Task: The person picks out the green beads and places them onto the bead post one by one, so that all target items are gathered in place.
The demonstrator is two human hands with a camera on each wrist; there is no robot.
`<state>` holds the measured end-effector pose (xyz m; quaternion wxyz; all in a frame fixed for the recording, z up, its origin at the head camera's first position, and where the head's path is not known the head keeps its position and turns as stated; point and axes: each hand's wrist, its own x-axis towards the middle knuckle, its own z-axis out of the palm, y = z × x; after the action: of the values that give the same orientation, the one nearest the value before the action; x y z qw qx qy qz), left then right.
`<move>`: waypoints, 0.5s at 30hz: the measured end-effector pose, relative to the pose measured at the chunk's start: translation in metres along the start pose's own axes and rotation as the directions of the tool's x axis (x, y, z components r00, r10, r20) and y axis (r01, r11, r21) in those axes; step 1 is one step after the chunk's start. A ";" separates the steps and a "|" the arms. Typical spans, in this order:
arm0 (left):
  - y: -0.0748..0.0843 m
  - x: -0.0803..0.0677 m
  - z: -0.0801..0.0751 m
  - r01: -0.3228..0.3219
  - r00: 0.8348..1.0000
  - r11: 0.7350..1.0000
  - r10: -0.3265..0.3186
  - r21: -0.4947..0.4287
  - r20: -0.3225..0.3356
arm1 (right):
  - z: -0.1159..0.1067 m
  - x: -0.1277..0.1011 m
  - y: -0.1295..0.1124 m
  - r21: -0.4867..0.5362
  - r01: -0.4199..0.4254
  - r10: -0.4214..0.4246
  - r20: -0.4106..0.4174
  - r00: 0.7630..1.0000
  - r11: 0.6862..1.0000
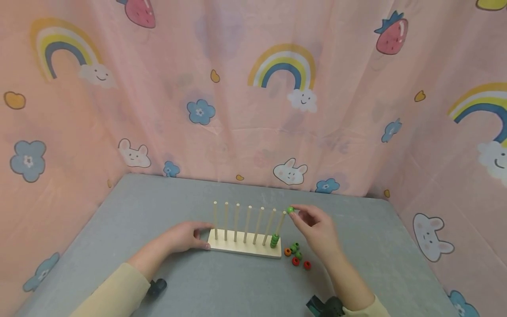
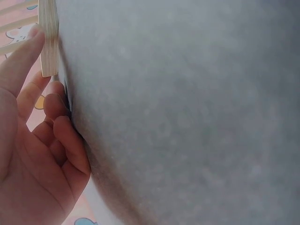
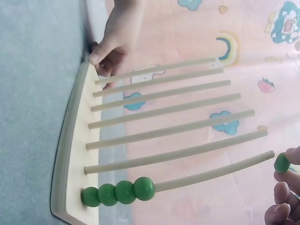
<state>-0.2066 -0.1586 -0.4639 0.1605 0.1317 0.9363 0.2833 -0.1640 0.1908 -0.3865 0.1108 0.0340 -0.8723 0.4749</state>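
Note:
A pale wooden base (image 1: 237, 249) with a row of upright pegs stands on the grey table. Several green beads (image 1: 274, 241) are stacked low on the rightmost peg (image 1: 280, 224); they also show as green beads (image 3: 117, 192) in the right wrist view. My right hand (image 1: 292, 212) pinches a green bead (image 1: 290, 210) beside that peg's tip, seen again as the green bead (image 3: 281, 162). My left hand (image 1: 190, 235) rests at the base's left end. Its thumb (image 2: 23, 51) touches the base's edge (image 2: 48, 37), and the other fingers lie loosely curled on the table.
Loose beads lie right of the base: an orange one (image 1: 287, 252), two green (image 1: 296, 250) and two red (image 1: 301, 263). The grey table (image 1: 158, 207) is walled on three sides by a pink patterned cloth (image 1: 253, 110). The other pegs are bare.

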 end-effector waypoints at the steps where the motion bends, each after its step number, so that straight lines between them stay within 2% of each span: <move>1: 0.000 0.000 0.000 0.001 1.000 1.000 -0.001 -0.001 0.000 | 0.000 0.000 -0.001 0.001 -0.005 0.005 0.001 1.000 1.000; 6: -0.002 0.002 0.002 0.001 1.000 1.000 -0.001 -0.014 0.003 | 0.003 0.001 -0.002 0.004 0.004 -0.004 0.009 1.000 1.000; 15: -0.002 0.002 0.001 -0.003 1.000 1.000 0.003 -0.009 0.003 | 0.007 0.003 0.000 -0.047 0.128 -0.126 0.031 0.992 0.991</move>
<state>-0.2082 -0.1593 -0.4664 0.1622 0.1329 0.9345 0.2876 -0.1681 0.1852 -0.3890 0.1294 0.0933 -0.8813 0.4448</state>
